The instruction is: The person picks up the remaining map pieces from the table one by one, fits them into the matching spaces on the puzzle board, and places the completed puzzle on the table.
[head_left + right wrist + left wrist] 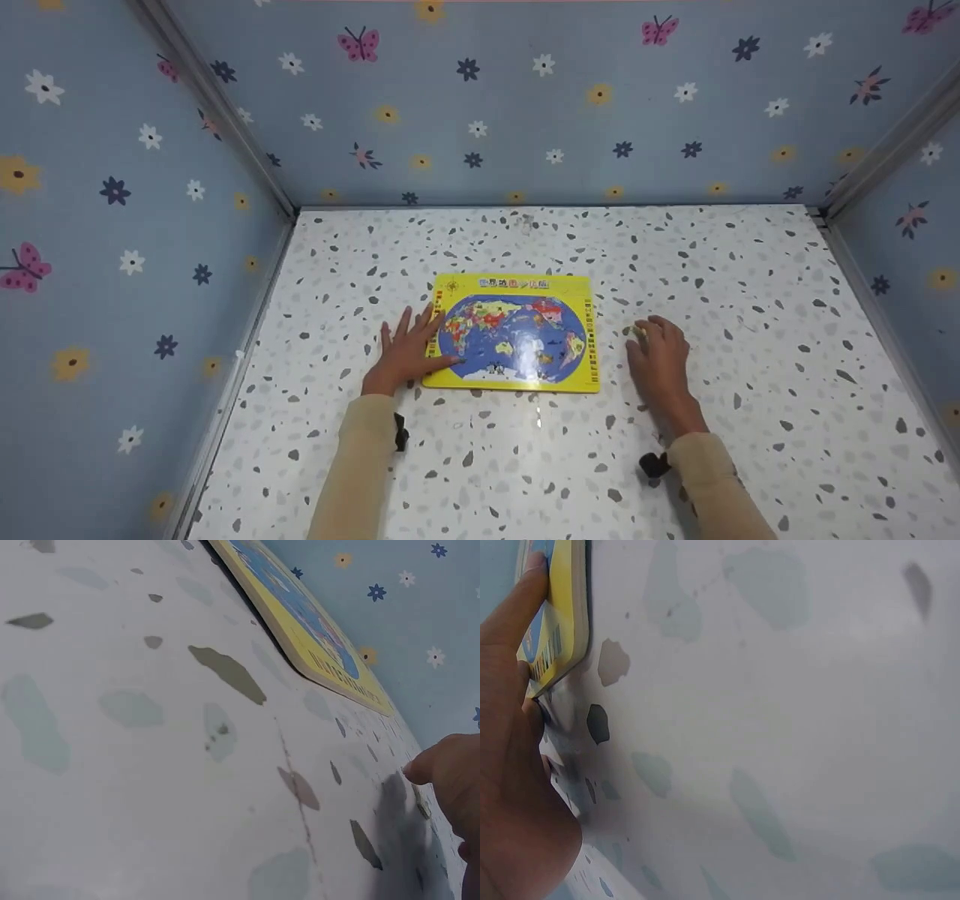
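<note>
A yellow-framed world map puzzle board [517,386] lies flat on the table, its blue oval map filling the middle. My left hand [409,352] rests at the board's left edge with fingers spread, the thumb reaching over the lower left of the map. In the left wrist view that thumb [526,596] lies on the board's corner area. Right of the board, my right hand [660,367] pinches a small green and yellowish piece [636,331] low over the table. The right wrist view shows only a thin edge of the piece [421,802]; the fingers hide the rest.
The white speckled table [510,465] spreads around the board. A blue wall with flowers and butterflies [510,97] rises behind it, with similar panels at left [90,300] and right [907,247]. Dark cameras sit at both wrists.
</note>
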Tool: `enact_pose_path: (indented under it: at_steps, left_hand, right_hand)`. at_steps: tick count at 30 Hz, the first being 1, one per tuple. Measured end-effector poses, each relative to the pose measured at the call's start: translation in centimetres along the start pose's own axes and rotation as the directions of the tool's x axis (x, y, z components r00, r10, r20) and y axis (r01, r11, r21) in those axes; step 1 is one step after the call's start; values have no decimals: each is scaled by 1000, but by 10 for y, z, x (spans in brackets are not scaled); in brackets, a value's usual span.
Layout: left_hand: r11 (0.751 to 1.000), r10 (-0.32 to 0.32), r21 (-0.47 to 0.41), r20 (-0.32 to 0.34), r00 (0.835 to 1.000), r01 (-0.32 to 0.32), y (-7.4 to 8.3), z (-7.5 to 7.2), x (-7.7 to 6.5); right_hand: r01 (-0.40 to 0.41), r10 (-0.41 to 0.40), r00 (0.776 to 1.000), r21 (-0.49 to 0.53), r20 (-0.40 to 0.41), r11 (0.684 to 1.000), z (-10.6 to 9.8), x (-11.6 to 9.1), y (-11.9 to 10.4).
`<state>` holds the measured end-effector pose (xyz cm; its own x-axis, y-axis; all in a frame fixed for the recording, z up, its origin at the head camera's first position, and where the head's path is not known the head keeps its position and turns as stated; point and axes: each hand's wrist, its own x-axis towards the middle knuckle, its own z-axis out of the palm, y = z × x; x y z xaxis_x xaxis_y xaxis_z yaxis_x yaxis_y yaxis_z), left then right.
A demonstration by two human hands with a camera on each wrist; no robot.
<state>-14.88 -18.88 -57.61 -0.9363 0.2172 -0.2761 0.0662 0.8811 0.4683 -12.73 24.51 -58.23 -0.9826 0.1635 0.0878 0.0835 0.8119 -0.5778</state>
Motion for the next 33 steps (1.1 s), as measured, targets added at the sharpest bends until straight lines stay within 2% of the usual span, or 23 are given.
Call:
enact_pose_path:
  at_steps: [3, 19, 26, 33]
  left_hand:
    - [1000, 12, 1, -4, 1000, -12, 0, -1, -1]
    - [1000, -9, 3, 8, 1000, 9, 2, -2, 1]
    - [1000, -9, 12, 5, 1000, 9, 2, -3, 0]
    - [1000, -12, 24, 8, 1000, 12, 1, -1, 1]
  right_hand:
    - [-13, 13, 1000, -1, 1, 1000, -2, 1, 4]
    - [-66, 66, 997, 14, 35, 998, -8, 12, 16]
    - [-41, 41, 999, 22, 5, 999, -7, 13, 18]
    - [32, -30, 999, 63, -37, 998, -6, 12, 20]
